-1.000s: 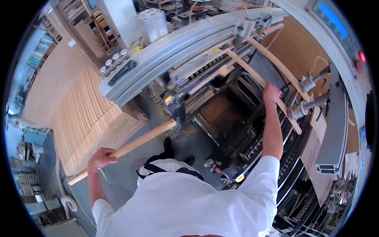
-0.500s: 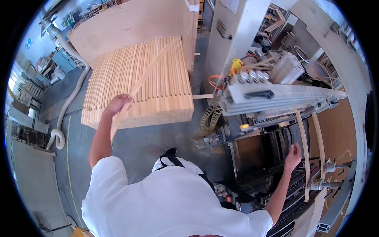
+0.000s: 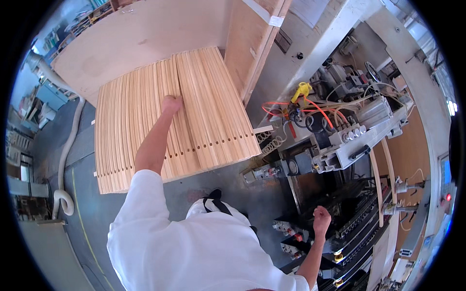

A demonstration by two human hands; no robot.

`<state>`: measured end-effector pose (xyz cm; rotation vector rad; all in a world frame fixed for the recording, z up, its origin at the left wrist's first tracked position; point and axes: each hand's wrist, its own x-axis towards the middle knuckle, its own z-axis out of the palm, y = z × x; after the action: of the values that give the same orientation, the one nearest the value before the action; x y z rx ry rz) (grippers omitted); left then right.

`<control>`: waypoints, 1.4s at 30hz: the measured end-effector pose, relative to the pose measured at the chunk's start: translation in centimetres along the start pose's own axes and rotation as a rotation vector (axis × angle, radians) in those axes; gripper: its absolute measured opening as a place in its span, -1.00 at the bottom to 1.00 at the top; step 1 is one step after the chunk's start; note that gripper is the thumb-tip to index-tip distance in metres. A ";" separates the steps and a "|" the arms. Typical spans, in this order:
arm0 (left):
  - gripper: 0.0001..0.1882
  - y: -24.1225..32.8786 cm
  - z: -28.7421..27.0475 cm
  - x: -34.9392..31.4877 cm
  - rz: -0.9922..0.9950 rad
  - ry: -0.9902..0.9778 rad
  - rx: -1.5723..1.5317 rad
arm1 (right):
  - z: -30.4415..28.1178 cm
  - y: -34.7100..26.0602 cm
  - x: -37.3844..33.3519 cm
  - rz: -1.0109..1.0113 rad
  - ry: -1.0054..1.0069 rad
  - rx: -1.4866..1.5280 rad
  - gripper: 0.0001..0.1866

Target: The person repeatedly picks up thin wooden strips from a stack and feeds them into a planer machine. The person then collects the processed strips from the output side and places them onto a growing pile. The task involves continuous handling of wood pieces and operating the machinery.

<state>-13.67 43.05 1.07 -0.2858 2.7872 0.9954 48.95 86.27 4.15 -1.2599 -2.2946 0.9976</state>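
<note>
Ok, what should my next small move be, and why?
I'd probably nudge the strips beside your left hand closer together: it's at the stack, by a dark gap between them. Your right hand is away from the stack.

A grey floor (image 3: 187, 180) spreads around you, with a yellow line (image 3: 80, 208) along it on your left. Past that line, a pale hose (image 3: 69, 145) runs across the floor and curls into a loop. Ahead of you stands a broad pinkish-tan board (image 3: 141, 36), with loaded shelves (image 3: 92, 19) beyond its left end. Ahead to your right, a pale column (image 3: 313, 46) carries a white sheet (image 3: 310, 9). Bright light (image 3: 452, 107) shows far right.
</note>
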 end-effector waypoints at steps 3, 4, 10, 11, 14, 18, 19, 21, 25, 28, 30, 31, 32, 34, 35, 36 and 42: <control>-0.48 0.9 0.2 0.7 0.022 -0.046 -0.086 | 0.3 3.4 -2.9 0.098 0.056 0.050 -0.79; -0.48 0.5 -0.1 0.0 0.018 -0.023 -0.145 | 0.6 4.0 -3.8 0.125 0.057 0.040 -0.79; -0.37 -3.1 3.0 -5.7 0.612 0.098 0.101 | 2.8 9.2 -10.8 0.210 0.100 0.082 -0.76; -0.31 -3.2 2.6 -8.8 0.719 0.018 0.263 | 2.8 3.7 -11.8 0.218 0.063 0.048 -0.72; -0.42 -2.2 3.1 -19.0 1.022 0.023 0.141 | 3.0 2.5 -15.9 0.094 0.223 -0.110 -0.76; -0.59 0.0 6.9 -32.1 1.108 -0.551 -0.210 | 0.5 -0.9 -21.8 0.078 0.304 -0.151 -0.74; -0.60 -0.1 8.3 -34.9 1.139 -0.687 -0.241 | -0.4 -1.1 -24.0 0.054 0.346 -0.127 -0.75; -0.62 -0.9 10.5 -38.8 1.116 -0.943 -0.228 | -2.4 -0.6 -29.5 0.054 0.477 -0.191 -0.76; -0.65 -1.2 14.1 -47.1 1.075 -1.241 -0.026 | -6.6 1.1 -43.0 0.245 0.858 -0.388 -0.75; -0.66 -2.3 16.1 -50.8 1.138 -1.341 0.040 | -8.3 3.3 -56.0 0.581 1.081 -0.678 -0.73; -0.66 -3.4 18.3 -52.3 1.142 -1.437 0.101 | -7.9 3.5 -64.0 0.887 1.072 -0.808 -0.74; -0.66 -3.8 18.9 -53.3 1.142 -1.483 0.132 | -6.8 3.7 -67.9 1.056 1.033 -0.872 -0.73; -0.66 -4.0 19.2 -54.4 1.154 -1.509 0.150 | -5.6 3.6 -71.5 1.129 1.039 -0.929 -0.74; -0.68 -4.1 19.9 -57.2 1.182 -1.567 0.169 | -3.0 3.1 -75.2 1.262 1.036 -0.957 -0.76; -0.68 -4.1 20.5 -58.5 1.227 -1.574 0.186 | -2.0 2.4 -77.0 1.335 1.031 -0.940 -0.77; -0.69 -3.6 20.9 -58.3 1.272 -1.581 0.202 | -1.2 1.9 -78.5 1.408 1.027 -0.920 -0.78; -0.69 -1.1 27.7 -61.2 1.368 -1.637 0.183 | -1.9 1.7 -78.7 1.276 1.124 -1.006 -0.79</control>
<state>48.33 67.44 -7.20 1.7212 1.1444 0.4897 94.40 22.03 7.24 -2.7156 -0.8110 -0.7967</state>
